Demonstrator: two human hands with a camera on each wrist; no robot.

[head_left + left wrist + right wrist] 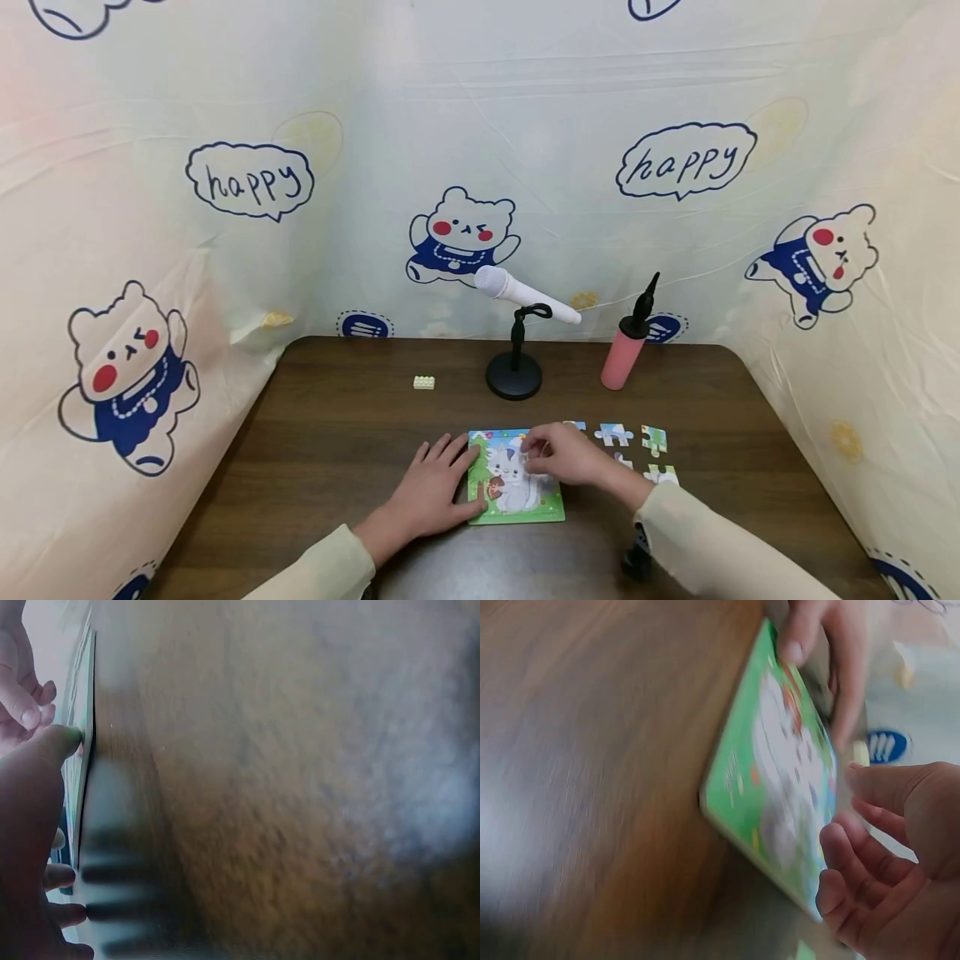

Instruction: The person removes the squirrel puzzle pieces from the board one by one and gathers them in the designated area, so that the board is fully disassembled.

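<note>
A puzzle board point(517, 505) with a white cartoon animal on a green ground lies flat on the table. My left hand point(426, 498) rests at its left side, fingers spread, with the thumb on the lower left of the picture. Over the board's upper right hovers my right hand point(566, 454), its fingers loosely bent. In the right wrist view that hand point(900, 862) shows a gap between thumb and fingers, and I see no piece there. Loose puzzle pieces point(655, 440) lie to the right of the board, some partly hidden by the right hand and forearm.
Behind the board, a white microphone point(525, 293) sits on a black stand point(514, 377). A pink hand pump point(622, 360) with a black nozzle stands at the back right. A small cream toy brick point(423, 382) lies back left. Printed curtains surround the brown table point(337, 417).
</note>
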